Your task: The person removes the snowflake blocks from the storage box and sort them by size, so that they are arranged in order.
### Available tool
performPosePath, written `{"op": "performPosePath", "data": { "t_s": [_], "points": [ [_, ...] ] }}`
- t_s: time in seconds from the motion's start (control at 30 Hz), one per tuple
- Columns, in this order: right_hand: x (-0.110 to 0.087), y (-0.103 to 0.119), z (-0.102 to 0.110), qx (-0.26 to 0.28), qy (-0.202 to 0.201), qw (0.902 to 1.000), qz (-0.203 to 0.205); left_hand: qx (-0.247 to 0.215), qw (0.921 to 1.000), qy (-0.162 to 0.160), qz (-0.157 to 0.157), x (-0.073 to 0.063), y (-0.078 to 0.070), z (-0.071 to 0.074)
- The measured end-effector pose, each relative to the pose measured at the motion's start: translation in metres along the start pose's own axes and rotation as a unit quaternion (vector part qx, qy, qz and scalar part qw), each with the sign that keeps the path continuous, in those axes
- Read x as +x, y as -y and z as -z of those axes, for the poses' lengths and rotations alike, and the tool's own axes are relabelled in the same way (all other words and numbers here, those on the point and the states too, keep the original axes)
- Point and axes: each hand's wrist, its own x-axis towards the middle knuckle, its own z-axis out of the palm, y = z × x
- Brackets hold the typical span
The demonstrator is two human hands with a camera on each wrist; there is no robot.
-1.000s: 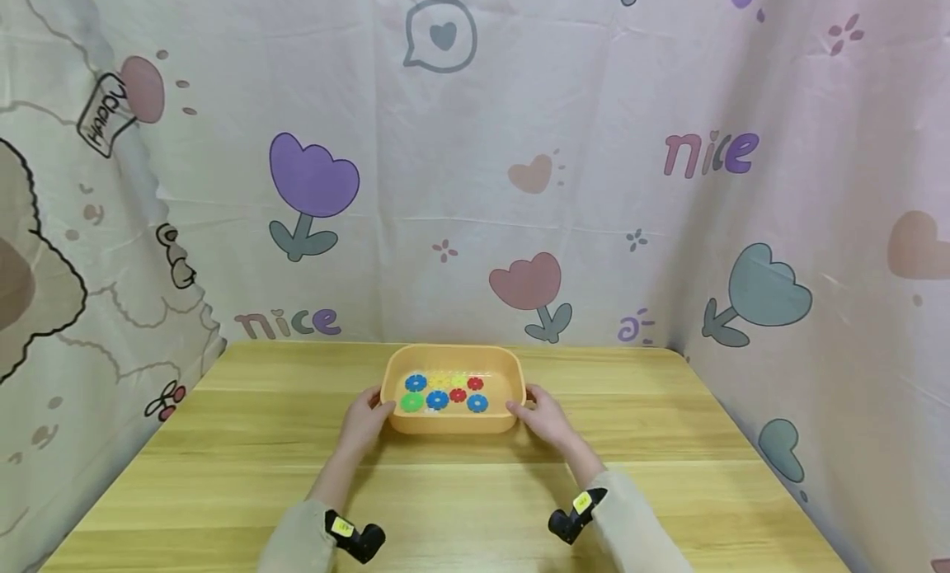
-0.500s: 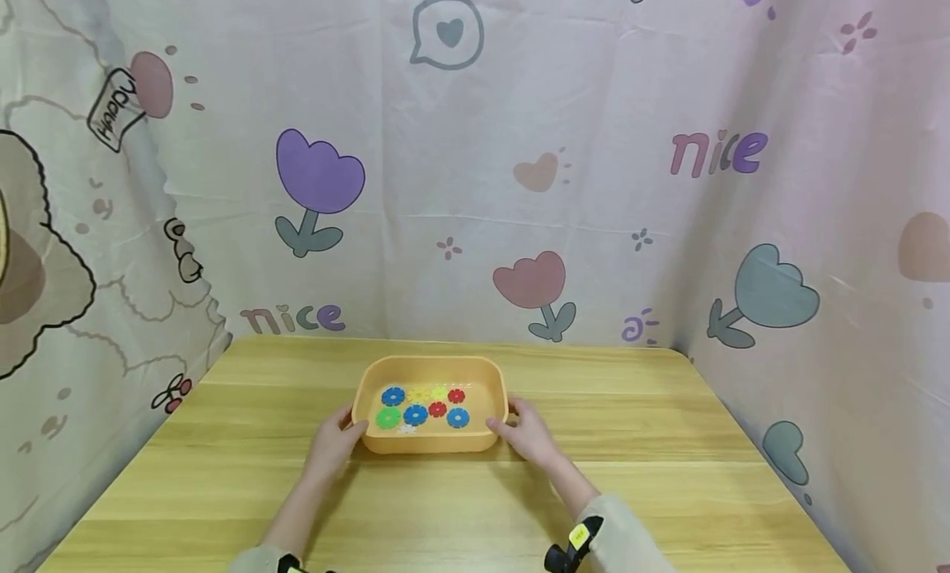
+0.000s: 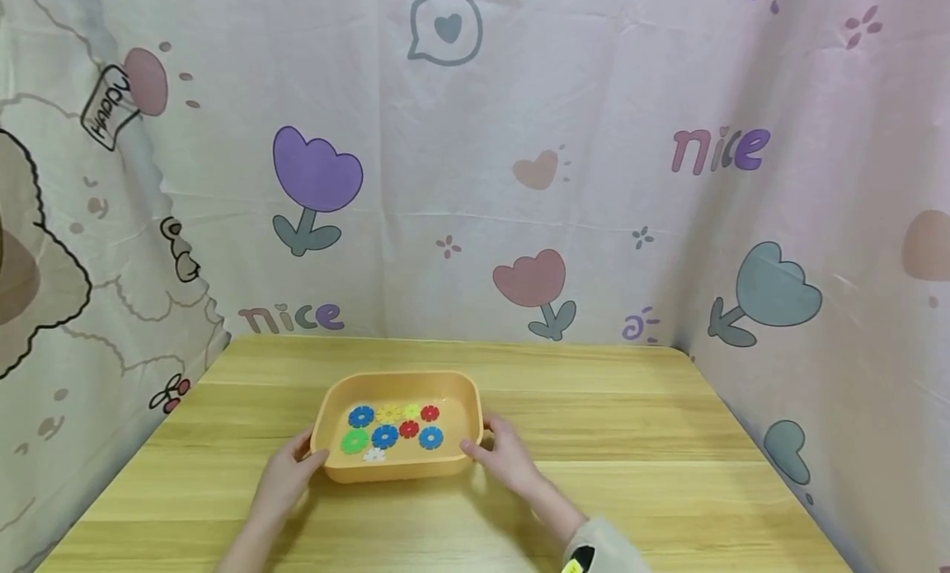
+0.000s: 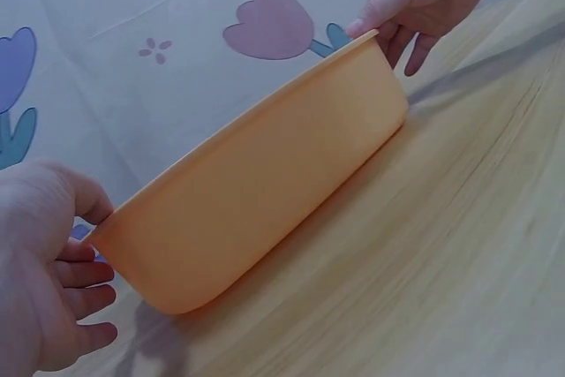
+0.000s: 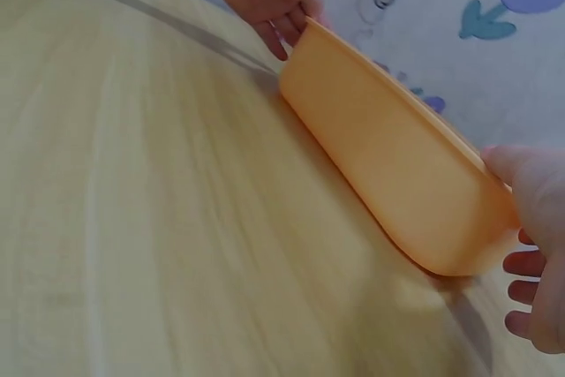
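A yellow-orange plastic basin (image 3: 401, 472) is held at both ends, close over the wooden table. My left hand (image 3: 285, 478) grips its left end, the thumb over the rim and the other fingers below outside, as the left wrist view shows. At the opposite end my right hand (image 3: 512, 457) pinches the rim the same way. Inside lie several flat notched plastic discs: blue ones such as the blue disc (image 3: 384, 436), a green disc (image 3: 355, 440), red ones such as the red disc (image 3: 409, 429), a yellow disc (image 3: 388, 413) and a white disc (image 3: 374, 455).
The wooden table (image 3: 594, 441) stretches out around the basin, with its far edge against a patterned curtain (image 3: 445, 144). More of the same curtain hangs along the left and right sides.
Both hands have brought the basin to the left and nearer to me, keeping their hold on its ends. It is now turned slightly, and the discs ride along inside.
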Motion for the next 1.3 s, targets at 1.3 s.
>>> {"op": "performPosePath", "data": {
  "t_s": [1.3],
  "points": [
    [-0.029, 0.021, -0.023, -0.053, 0.03, 0.998, 0.015, 0.005, 0.9982, 0.033, 0.05, -0.032, 0.017, 0.042]
  ]
}}
